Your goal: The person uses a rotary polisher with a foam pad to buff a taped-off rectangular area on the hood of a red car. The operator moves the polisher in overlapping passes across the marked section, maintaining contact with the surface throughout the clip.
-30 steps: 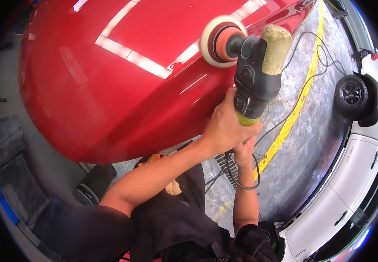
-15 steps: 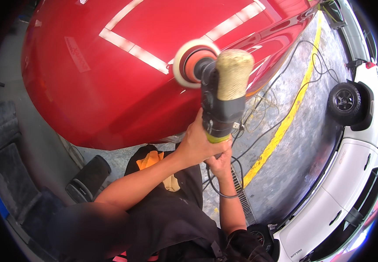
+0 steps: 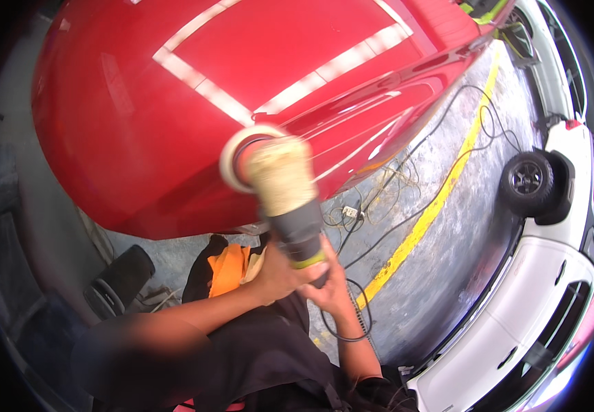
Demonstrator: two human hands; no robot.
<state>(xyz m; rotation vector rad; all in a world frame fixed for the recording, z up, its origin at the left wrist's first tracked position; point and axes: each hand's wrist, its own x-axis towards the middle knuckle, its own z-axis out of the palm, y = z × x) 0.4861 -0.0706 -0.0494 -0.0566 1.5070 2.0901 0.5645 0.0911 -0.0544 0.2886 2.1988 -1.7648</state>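
A power polisher [image 3: 295, 221] with a pale fleecy cover over its head is held in both my hands. Its round white pad [image 3: 231, 163] lies against, or very close to, the glossy red car panel [image 3: 139, 161]; blur hides the exact contact. My left hand [image 3: 276, 273] is wrapped round the body behind the dark housing. At the rear end my right hand [image 3: 329, 283] grips the handle, its fingers partly hidden. A black cord [image 3: 370, 316] loops down from that end beside my right wrist.
Orange cloth [image 3: 228, 266] hangs by my waist. Cables and a white socket block [image 3: 350, 212] lie on the grey floor, crossed by a yellow line [image 3: 413, 244]. A white vehicle [image 3: 496, 309] stands at right. On the left is a dark cylindrical object [image 3: 122, 278].
The polisher has moved left and nearer to me across the red panel, with both hands still on it. The view has shifted slightly.
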